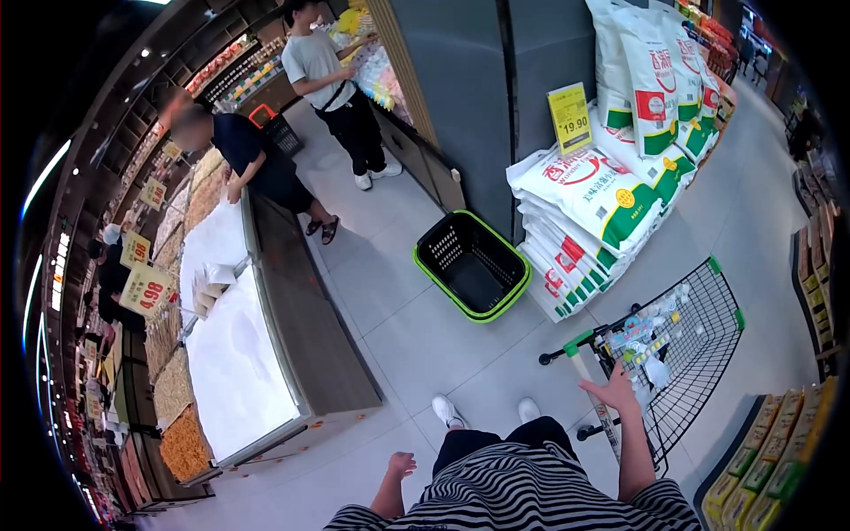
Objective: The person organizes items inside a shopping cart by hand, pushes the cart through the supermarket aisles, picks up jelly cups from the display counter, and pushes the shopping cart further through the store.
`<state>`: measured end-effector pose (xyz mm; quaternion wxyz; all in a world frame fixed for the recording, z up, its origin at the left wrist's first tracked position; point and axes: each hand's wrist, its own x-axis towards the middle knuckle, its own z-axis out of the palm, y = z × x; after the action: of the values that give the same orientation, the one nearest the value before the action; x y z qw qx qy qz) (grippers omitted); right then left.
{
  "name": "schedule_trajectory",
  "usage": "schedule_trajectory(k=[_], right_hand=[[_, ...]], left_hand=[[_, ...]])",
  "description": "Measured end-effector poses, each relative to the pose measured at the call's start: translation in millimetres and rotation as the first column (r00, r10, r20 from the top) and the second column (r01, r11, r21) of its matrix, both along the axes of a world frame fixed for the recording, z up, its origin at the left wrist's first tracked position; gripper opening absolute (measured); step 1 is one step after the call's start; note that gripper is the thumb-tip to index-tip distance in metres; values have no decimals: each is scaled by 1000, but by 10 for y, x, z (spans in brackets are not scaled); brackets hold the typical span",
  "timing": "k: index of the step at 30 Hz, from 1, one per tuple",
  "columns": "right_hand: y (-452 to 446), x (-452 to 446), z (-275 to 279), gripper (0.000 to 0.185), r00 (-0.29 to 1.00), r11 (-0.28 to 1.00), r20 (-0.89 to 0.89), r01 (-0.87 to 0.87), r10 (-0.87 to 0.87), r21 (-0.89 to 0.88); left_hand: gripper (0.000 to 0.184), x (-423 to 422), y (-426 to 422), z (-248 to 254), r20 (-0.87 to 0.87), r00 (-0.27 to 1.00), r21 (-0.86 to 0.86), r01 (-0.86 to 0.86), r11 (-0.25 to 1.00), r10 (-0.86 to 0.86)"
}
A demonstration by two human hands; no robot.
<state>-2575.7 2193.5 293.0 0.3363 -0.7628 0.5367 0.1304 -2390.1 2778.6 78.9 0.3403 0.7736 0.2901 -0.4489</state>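
My right hand [613,389] is over the handle end of a black wire shopping cart [695,380], thumb and fingers spread, holding nothing. Whether it touches the cart handle [605,420] I cannot tell. Inside the cart lie clear plastic packages [655,332], some with blue and yellow parts. Low at my other side hangs my left hand [403,465], its fingers loosely curled and nothing visible in it. A black shopping basket [474,265] with a bright green rim stands on the floor ahead, apart from both hands.
White bags [589,190] are stacked beside a dark pillar [465,97], under a yellow price sign [569,118]. Bins of dried goods [184,442] line the left. Two people [336,97] stand ahead. A low shelf [761,460] holds packages at right.
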Motion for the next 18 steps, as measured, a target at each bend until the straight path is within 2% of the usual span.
schedule_trajectory(k=[2,4,6,7,9,11,14,17,18], right_hand=[[271,176,-84,135,999,991,-46,1,-7,-133],[500,382,-108,131,998,970,-56,27,-41,-241],[771,524,-123,128,994,950,-35,84,-100,-301],[839,605,-48,127,994,963,-49,81,-97,-258],[896,704,-113,130,988,974,-142,29,-62,-226],[952,808,-165,135,972,985,-233,-7,-35,-174],[1162,1044,-150,136,946,989,-323,-8,-40,-148],[1427,1240,-80,130,970,985,-237,19,-60,-172],[1543,1286,-59,131,977,972,-202,27,-75,-232]], left_hand=[[28,459,16,-125,61,995,-26,82,996,-80],[28,972,-15,-231,110,992,-79,68,995,-59],[30,1456,30,-308,192,981,-125,61,990,-37],[31,1686,-25,-364,248,969,-157,61,986,-21],[34,2093,-146,-471,285,951,-171,174,970,-120],[36,2478,-402,-390,224,934,-203,324,924,-278],[40,2914,-924,-103,235,845,-297,533,792,-480],[39,3249,-1394,8,203,717,-370,687,626,-667],[37,3344,-1568,34,177,699,-379,698,607,-693]])
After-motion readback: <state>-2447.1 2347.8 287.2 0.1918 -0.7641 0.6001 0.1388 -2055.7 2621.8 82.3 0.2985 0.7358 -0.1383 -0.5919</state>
